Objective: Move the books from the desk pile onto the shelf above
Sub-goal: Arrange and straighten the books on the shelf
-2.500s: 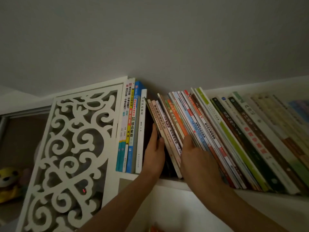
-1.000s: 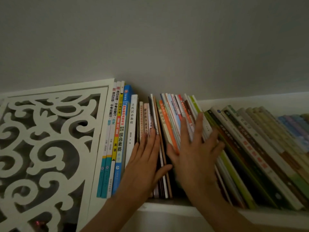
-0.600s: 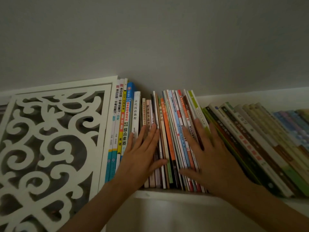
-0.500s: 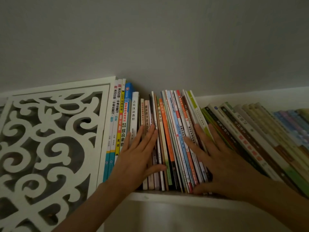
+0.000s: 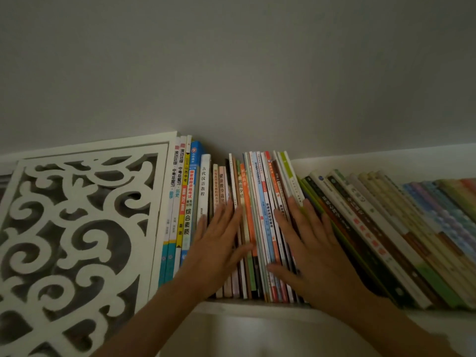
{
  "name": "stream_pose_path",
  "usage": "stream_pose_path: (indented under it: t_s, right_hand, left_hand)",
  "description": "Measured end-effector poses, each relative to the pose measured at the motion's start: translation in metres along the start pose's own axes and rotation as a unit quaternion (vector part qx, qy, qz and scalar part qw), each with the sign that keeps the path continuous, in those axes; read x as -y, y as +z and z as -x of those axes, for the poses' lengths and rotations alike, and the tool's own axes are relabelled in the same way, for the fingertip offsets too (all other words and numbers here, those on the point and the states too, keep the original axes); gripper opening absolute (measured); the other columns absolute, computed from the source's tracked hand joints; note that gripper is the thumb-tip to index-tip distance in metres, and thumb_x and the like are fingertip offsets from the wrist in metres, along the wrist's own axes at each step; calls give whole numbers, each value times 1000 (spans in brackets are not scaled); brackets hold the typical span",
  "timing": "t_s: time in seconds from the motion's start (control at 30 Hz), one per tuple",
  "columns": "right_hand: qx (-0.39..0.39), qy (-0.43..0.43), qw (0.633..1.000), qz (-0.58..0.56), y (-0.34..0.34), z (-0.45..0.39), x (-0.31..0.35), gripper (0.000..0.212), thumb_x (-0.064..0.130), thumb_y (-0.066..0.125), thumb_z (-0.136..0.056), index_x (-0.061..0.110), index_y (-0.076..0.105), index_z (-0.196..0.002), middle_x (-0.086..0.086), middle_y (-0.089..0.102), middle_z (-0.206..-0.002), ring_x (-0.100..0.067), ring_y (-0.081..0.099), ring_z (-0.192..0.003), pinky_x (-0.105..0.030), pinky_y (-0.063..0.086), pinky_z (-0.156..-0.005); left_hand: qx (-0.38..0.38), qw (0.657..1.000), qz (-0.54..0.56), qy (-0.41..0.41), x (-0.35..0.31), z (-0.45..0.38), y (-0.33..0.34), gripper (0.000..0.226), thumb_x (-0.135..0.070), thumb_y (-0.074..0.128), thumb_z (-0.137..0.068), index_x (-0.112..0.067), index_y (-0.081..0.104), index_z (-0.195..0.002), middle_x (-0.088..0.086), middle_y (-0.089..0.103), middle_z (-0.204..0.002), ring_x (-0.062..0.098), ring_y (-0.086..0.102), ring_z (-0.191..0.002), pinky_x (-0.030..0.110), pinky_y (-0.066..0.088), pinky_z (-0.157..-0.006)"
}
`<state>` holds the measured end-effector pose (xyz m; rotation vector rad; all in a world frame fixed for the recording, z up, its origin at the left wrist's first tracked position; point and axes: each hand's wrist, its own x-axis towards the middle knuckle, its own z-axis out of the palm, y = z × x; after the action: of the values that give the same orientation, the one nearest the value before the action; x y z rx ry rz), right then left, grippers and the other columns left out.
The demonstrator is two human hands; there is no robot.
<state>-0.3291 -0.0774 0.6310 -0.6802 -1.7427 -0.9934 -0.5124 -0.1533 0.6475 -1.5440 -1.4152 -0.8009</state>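
Observation:
A row of thin books (image 5: 260, 215) stands nearly upright on the white shelf (image 5: 247, 306), spines toward me. My left hand (image 5: 219, 248) lies flat with straight fingers on the pale spines at the left of this group. My right hand (image 5: 311, 253) presses flat with spread fingers on the spines at its right side. Neither hand holds a book. The desk pile is out of view.
Taller books (image 5: 185, 202) stand at the left against a white carved fretwork panel (image 5: 77, 228). Thicker books (image 5: 386, 235) lean to the left at the right end of the shelf. A grey wall (image 5: 231, 73) rises behind.
The leaning thin books have been pushed upright and the dark gap beside my left hand has closed. Both hands went from reaching between books to lying flat on the spines.

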Motion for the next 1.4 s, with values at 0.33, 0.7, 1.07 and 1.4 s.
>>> stream_pose_path:
  t_s: [0.33, 0.7, 1.07, 1.4]
  right_hand:
    - [-77, 47, 995, -50, -6, -67, 62, 21, 36, 70, -74, 15, 66, -72, -4, 61, -73, -22, 56, -75, -36, 48, -66]
    - [-90, 57, 994, 21, 16, -83, 64, 38, 25, 79, -52, 13, 59, -82, -9, 59, -79, -27, 54, -75, -39, 44, -66]
    - [-154, 14, 987, 50, 25, -81, 53, 27, 34, 64, -79, 16, 61, -100, -5, 61, -89, -24, 55, -81, -37, 43, -73]
    - [-126, 28, 992, 17, 18, -77, 42, 50, 44, 37, -84, 12, 58, -116, -10, 56, -112, -27, 51, -104, -42, 43, -89]
  left_hand:
    - [-166, 980, -6, -113, 22, -2, -18, 30, -36, 51, -92, -21, 50, -118, 0, 43, -130, 15, 40, -119, 28, 30, -100]
    - [-168, 968, 14, -183, 33, -10, -13, 47, -46, 56, -85, -32, 39, -127, 0, 22, -141, 18, 22, -131, 32, 23, -107]
    - [-244, 958, -16, -149, 37, -17, 11, 49, -29, 74, -74, -14, 54, -117, 22, 47, -130, 39, 48, -120, 51, 40, -94]
    - [-237, 959, -50, -145, 36, -18, 16, 64, -28, 75, -75, -10, 50, -131, 26, 42, -138, 44, 43, -126, 56, 28, -98]
